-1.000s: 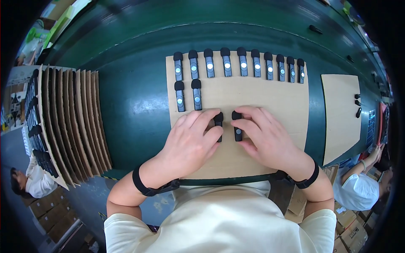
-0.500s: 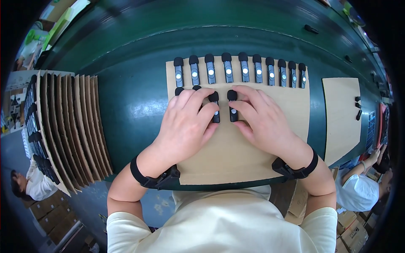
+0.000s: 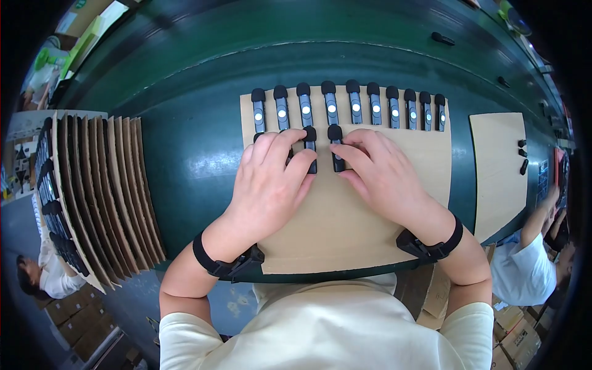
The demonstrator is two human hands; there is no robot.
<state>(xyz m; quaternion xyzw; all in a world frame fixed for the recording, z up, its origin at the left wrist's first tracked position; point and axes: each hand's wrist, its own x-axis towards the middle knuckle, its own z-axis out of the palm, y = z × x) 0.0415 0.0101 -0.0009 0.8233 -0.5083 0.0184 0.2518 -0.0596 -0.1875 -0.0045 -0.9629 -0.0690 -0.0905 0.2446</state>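
A person stands at a dark green counter (image 3: 185,154) with both hands down on a tan cardboard sheet (image 3: 345,228) that lies at the counter's near edge. Along the sheet's far edge runs a row of slim black devices (image 3: 345,105), each with a small pale dot, set side by side and upright to the edge.

Just nearer than that row, a second row is started from the sheet's left end. The left hand (image 3: 271,185) lies flat over it, fingers (image 3: 300,165) spread and curled lightly down — one black device (image 3: 311,148) shows between the forefinger and the next, pressed to the sheet rather than lifted. The right hand (image 3: 382,176) rests just beside it, fingers bent, the fingertips touching another black device (image 3: 337,147) that lies parallel to the first; whether they grip it or only push it I cannot tell.

Each wrist wears a black strap (image 3: 225,262). At the counter's left end stands a stack of cardboard sheets (image 3: 98,191) on edge, with more black devices in them. At the right end lies a second, smaller cardboard sheet (image 3: 496,166) bearing a few loose black pieces (image 3: 523,153). Another person's arm (image 3: 536,216) shows past the counter's right end.
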